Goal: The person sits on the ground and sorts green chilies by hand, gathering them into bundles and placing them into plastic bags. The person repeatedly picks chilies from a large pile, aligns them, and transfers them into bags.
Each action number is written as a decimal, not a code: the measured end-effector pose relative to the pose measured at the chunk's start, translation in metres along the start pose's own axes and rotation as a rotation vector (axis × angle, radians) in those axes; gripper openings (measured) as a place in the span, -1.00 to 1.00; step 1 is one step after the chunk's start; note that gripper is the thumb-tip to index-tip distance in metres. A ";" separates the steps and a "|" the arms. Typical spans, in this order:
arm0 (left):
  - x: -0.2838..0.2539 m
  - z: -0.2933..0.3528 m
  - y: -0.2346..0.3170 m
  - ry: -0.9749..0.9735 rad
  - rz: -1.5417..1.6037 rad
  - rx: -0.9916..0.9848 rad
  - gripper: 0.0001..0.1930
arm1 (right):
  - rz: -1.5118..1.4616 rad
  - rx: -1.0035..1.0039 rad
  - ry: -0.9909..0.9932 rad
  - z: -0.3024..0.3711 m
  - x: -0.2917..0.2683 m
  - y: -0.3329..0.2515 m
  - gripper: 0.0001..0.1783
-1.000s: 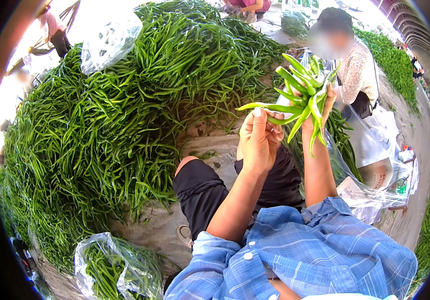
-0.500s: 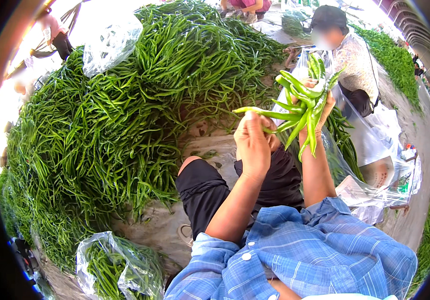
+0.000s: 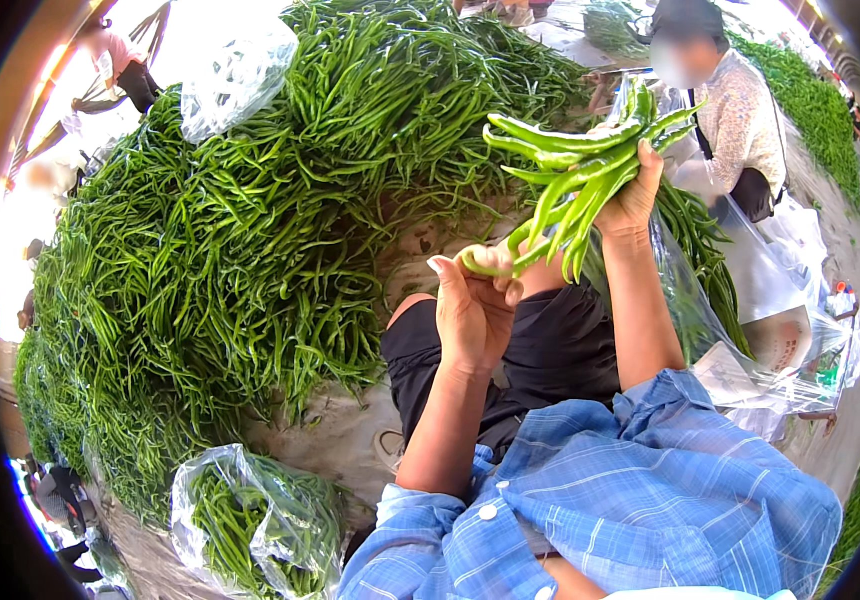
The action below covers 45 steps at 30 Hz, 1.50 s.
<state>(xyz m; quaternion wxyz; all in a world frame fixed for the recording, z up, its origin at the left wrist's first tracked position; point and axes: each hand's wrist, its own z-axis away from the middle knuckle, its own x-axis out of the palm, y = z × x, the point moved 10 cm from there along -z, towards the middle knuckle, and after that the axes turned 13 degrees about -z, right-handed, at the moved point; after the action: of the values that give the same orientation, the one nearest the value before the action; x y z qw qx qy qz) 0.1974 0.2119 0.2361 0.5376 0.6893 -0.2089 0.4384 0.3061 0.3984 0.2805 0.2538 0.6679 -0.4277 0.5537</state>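
A bunch of long green chili peppers (image 3: pixel 578 180) is gripped in my right hand (image 3: pixel 635 200), raised over my right knee, its tips fanning to the left and downward. Lower and to the left, my left hand (image 3: pixel 475 320) has its fingers curled at a pale green chili pepper (image 3: pixel 485 266) with a bent end, just below the bunch's tips. The thumb of that hand points up. Part of the right hand's fingers is hidden behind the peppers. Ahead and to the left rises a large heap of green chili peppers (image 3: pixel 210 260).
A clear plastic bag of chili peppers (image 3: pixel 260 530) stands at lower left. Another large clear bag (image 3: pixel 685 290) holding peppers is beside my right arm. An crumpled clear bag (image 3: pixel 235 80) lies on the heap. A person (image 3: pixel 735 120) in a dark cap sits at upper right.
My left hand has moved down and left, its thumb lifting away from the fingers. The bunch in my right hand has turned, its tips now pointing more to the left and down.
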 end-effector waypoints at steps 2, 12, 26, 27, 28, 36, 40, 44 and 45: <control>0.008 0.004 0.014 0.121 -0.106 0.024 -0.83 | -0.025 -0.042 0.035 0.001 0.007 -0.002 -0.60; 0.014 -0.008 0.014 -0.179 0.200 -0.019 -0.65 | 0.068 -0.099 0.034 0.007 0.064 0.013 -0.55; 0.060 0.024 0.047 -0.026 -0.651 0.392 -0.66 | -0.071 -0.082 0.008 -0.020 0.069 0.012 -0.67; 0.071 0.019 0.046 -0.073 -0.546 0.336 -0.66 | -0.049 -0.086 0.008 -0.018 0.065 0.014 -0.67; 0.068 0.014 0.049 0.012 -0.449 0.297 -0.71 | -0.049 -0.072 -0.013 -0.017 0.067 0.021 -0.68; 0.077 0.018 0.032 -0.018 -0.826 0.494 -0.76 | -0.118 0.134 -0.081 0.001 0.066 0.058 -0.55; 0.029 0.039 0.056 0.033 -0.883 0.544 -0.82 | -0.009 0.072 -0.104 -0.002 0.090 0.037 -0.57; -0.022 0.031 0.098 0.295 -0.881 0.589 -0.90 | 0.333 -0.045 -0.136 -0.018 0.106 -0.030 -0.51; -0.020 0.030 0.110 0.323 -0.962 0.612 -0.91 | 0.427 -0.091 -0.141 -0.019 0.118 -0.053 -0.47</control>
<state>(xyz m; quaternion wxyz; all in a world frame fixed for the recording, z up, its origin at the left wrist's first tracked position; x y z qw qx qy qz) 0.1144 0.1441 0.2798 0.4779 0.7549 0.3474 0.2849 0.3439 0.4065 0.4060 0.1301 0.5873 -0.6006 0.5268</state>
